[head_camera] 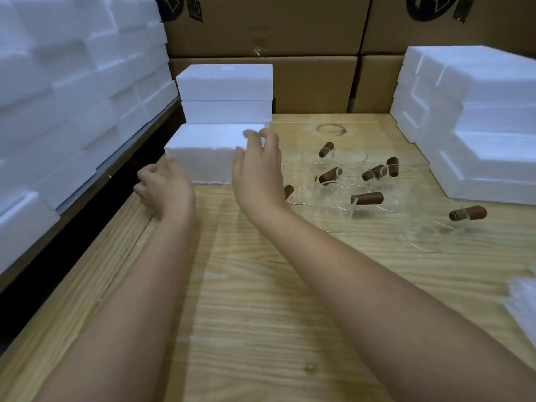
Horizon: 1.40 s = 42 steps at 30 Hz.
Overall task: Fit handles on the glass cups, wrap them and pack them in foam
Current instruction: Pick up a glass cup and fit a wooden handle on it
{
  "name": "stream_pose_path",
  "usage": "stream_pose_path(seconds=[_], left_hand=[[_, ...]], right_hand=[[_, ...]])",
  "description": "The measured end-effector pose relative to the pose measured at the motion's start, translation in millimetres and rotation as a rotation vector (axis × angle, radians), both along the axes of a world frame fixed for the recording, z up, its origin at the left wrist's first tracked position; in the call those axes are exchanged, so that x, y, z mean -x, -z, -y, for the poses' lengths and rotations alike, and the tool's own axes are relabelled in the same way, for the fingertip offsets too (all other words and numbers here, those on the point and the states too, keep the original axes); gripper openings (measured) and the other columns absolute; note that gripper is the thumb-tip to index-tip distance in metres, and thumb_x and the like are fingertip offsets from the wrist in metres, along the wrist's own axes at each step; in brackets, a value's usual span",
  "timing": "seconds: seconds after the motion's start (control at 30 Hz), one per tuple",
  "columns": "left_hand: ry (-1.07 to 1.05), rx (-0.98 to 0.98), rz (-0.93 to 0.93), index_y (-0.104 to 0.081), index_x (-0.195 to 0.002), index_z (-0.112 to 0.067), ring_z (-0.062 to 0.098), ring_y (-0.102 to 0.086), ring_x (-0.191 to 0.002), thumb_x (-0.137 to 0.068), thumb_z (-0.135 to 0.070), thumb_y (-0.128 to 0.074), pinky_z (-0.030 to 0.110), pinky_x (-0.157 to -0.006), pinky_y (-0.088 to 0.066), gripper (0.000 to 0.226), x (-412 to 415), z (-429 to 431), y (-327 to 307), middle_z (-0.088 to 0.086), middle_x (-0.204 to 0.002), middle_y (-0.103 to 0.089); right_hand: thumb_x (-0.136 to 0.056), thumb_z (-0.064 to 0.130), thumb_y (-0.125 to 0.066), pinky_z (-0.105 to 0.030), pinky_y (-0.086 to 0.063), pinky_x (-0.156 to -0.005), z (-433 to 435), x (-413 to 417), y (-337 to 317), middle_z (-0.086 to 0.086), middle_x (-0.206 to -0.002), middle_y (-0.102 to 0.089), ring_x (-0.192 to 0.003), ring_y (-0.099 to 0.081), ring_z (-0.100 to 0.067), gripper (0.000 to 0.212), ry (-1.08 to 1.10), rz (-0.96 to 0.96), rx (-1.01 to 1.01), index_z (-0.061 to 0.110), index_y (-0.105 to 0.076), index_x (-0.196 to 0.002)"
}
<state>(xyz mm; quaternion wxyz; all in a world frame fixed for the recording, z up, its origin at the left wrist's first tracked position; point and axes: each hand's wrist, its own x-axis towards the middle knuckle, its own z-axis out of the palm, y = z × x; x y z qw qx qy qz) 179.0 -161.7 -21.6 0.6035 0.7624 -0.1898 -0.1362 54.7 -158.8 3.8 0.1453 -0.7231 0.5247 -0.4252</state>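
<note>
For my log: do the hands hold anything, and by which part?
Cannot tell: the left hand and right hand are at both ends of the foam block.

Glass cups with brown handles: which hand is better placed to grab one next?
Probably right. The right hand sits at the right end of the foam block, beside the glass cups; the left hand is at the block's left corner, farther from them.

Pale wooden table [261,300] with heavy grain and a brownish ring stain [330,129] near the far edge. Behind it, stacked cardboard boxes [261,30] with black logos [435,7] and some crinkled clear tape [259,50]. There's a dark gap [58,274] along the table's left side.
</note>
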Motion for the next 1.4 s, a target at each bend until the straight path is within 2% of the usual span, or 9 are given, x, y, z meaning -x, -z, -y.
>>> stream_pose_path(seconds=[0.13, 0.3, 0.47, 0.6, 0.8, 1.03, 1.17, 1.27, 1.4], left_hand=[[0.065, 0.265, 0.124, -0.051, -0.115, -0.006, 0.015, -0.045, -0.093, -0.092, -0.016, -0.049, 0.023, -0.080, -0.034, 0.025, 56, -38, 10, 0.009, -0.109, -0.051], [0.161, 0.408, 0.085, -0.049, -0.095, -0.019, 0.003, -0.043, -0.061, -0.091, -0.010, -0.049, 0.013, -0.060, -0.035, 0.010, 119, -70, 10, -0.006, -0.068, -0.042], [0.326, 0.411, 0.047, -0.051, -0.084, -0.024, 0.003, -0.039, -0.048, -0.091, -0.007, -0.051, 0.021, -0.053, -0.033, 0.019, 159, -84, 21, -0.013, -0.051, -0.040], [0.484, 0.388, 0.096, -0.053, -0.078, -0.026, 0.004, -0.033, -0.044, -0.090, -0.005, -0.054, 0.013, -0.047, -0.030, 0.025, 161, -82, 19, -0.015, -0.043, -0.036], [0.662, 0.371, 0.173, -0.056, -0.077, -0.027, 0.004, -0.035, -0.045, -0.086, -0.002, -0.057, 0.013, -0.053, -0.034, 0.027, 160, -85, 21, -0.014, -0.044, -0.037], [1.083, 0.244, 0.231, -0.064, -0.094, -0.024, 0.006, -0.057, -0.075, -0.084, -0.004, -0.067, 0.021, -0.069, -0.048, 0.022, 162, -88, 20, -0.005, -0.079, -0.062], [1.245, 0.163, 0.273, -0.056, -0.120, -0.021, 0.009, -0.058, -0.098, -0.075, -0.014, -0.081, 0.022, -0.086, -0.048, 0.052, 162, -88, 23, -0.002, -0.109, -0.062], [1.276, 0.117, 0.342, -0.052, -0.126, -0.020, -0.002, -0.057, -0.095, -0.070, -0.015, -0.084, 0.010, -0.086, -0.043, 0.065, 164, -89, 24, -0.003, -0.111, -0.061], [1.258, 0.084, 0.317, -0.051, -0.126, -0.018, 0.004, -0.060, -0.101, -0.067, -0.022, -0.081, 0.015, -0.089, -0.046, 0.066, 164, -87, 24, -0.004, -0.112, -0.064]], right_hand=[[-0.091, 0.001, -0.050, -0.026, -0.034, -0.092, -55, 41, 17, -0.017, -0.122, -0.052, -0.115, -0.047, -0.032, 0.026, -0.125, 0.101, 0.222, 0.000, -0.062, -0.114], [-0.082, -0.007, -0.057, -0.028, -0.032, -0.097, -85, 109, 39, -0.019, -0.107, -0.060, -0.105, -0.055, -0.037, 0.020, 0.042, 0.041, 0.283, -0.002, -0.068, -0.098], [-0.083, 0.004, -0.054, -0.032, -0.026, -0.098, -84, 181, 36, -0.020, -0.117, -0.055, -0.112, -0.048, -0.039, 0.025, 0.408, 0.013, 0.409, 0.005, -0.065, -0.106], [-0.091, 0.021, -0.049, -0.042, -0.021, -0.105, -72, 222, 40, -0.020, -0.139, -0.038, -0.129, -0.031, -0.041, 0.036, 0.658, 0.056, 0.253, 0.007, -0.054, -0.124], [-0.097, 0.029, -0.040, -0.049, -0.013, -0.113, -57, 236, 52, -0.015, -0.155, -0.015, -0.143, -0.005, -0.035, 0.038, 0.609, 0.131, -0.064, 0.009, -0.052, -0.127], [-0.092, 0.022, -0.046, -0.037, -0.012, -0.112, -72, 213, 50, -0.019, -0.130, -0.045, -0.138, -0.019, -0.037, 0.036, 0.428, 0.111, -0.031, 0.001, -0.051, -0.120], [-0.088, 0.023, -0.045, -0.045, -0.023, -0.107, -85, 184, 48, -0.023, -0.119, -0.052, -0.129, -0.034, -0.041, 0.035, 0.410, 0.010, 0.030, 0.000, -0.058, -0.112], [-0.089, 0.033, -0.044, -0.049, -0.029, -0.102, -93, 170, 47, -0.021, -0.111, -0.053, -0.116, -0.043, -0.040, 0.040, 0.417, -0.119, 0.078, 0.001, -0.059, -0.109], [-0.095, 0.033, -0.050, -0.046, -0.032, -0.093, -94, 163, 48, -0.018, -0.111, -0.050, -0.110, -0.042, -0.036, 0.034, 0.357, -0.137, 0.069, 0.004, -0.057, -0.111]])
